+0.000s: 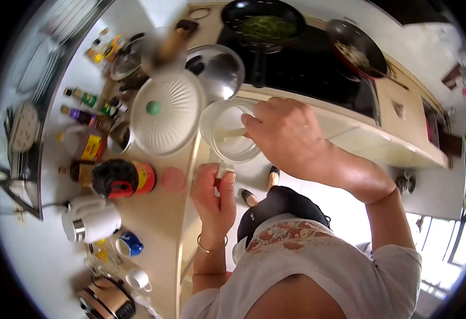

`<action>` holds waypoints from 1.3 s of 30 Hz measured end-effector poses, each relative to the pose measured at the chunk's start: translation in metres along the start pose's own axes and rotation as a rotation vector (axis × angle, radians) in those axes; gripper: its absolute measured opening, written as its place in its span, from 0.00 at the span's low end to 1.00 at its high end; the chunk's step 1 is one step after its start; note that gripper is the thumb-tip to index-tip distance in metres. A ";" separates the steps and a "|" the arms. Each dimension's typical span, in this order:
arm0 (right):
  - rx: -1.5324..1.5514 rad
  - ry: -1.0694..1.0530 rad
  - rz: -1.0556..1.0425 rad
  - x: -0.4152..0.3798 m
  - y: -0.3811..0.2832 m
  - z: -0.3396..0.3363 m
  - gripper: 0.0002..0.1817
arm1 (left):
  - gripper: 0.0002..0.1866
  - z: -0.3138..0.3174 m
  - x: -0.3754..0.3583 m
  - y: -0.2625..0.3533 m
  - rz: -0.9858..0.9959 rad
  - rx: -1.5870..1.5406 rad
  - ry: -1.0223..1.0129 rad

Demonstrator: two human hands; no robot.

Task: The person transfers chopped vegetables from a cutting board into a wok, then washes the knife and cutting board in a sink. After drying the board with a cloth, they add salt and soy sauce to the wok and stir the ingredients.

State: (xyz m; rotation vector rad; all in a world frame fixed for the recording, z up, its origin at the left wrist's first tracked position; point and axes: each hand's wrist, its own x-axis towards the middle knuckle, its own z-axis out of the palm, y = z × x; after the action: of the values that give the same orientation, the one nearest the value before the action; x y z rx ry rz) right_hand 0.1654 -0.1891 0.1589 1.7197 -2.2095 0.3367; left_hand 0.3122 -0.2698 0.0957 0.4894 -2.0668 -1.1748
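Note:
My left hand (213, 199) is closed around the short handle of a pale, round pot-like vessel (207, 125), which it holds in front of the counter edge. Over the vessel's rim, my right hand (289, 135) pinches a pale, narrow utensil (232, 133) that reaches inside. Its lower end and the vessel's contents are hard to make out. Beside the vessel, a white ribbed lid (177, 114) with a green knob lies on the counter, and a shiny metal lid (219, 72) rests behind it.
A wok with green vegetables (265, 27) and a pan with pale food (352, 53) sit on the black cooktop (297, 74). Bottles (92, 101), a red-and-black jar (124, 178), a white kettle (92, 218), a blue mug (130, 243) and a rice cooker (105, 297) line the left counter.

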 end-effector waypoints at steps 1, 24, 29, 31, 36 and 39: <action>-0.016 0.003 0.042 -0.005 0.003 -0.003 0.05 | 0.05 0.008 0.002 0.006 0.042 0.050 -0.051; 0.294 0.123 0.479 -0.186 0.203 -0.015 0.05 | 0.05 0.231 0.025 0.064 -0.040 -0.048 -0.372; 0.368 0.072 0.491 -0.190 0.231 -0.010 0.04 | 0.05 0.256 0.030 0.079 -0.063 0.010 -0.350; 0.414 0.055 0.503 -0.189 0.237 -0.006 0.03 | 0.05 0.261 0.032 0.079 -0.015 0.039 -0.315; 0.684 0.274 0.529 -0.190 0.253 0.002 0.04 | 0.05 0.266 0.042 0.080 -0.038 0.073 -0.307; 0.860 0.304 0.593 -0.191 0.261 -0.002 0.05 | 0.05 0.266 0.048 0.077 -0.067 0.050 -0.297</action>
State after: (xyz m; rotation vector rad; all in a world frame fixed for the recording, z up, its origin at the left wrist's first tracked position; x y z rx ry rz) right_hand -0.0440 0.0467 0.0893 1.1064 -2.4358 1.7606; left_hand 0.0867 -0.1028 0.0887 0.4316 -2.3522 -1.3030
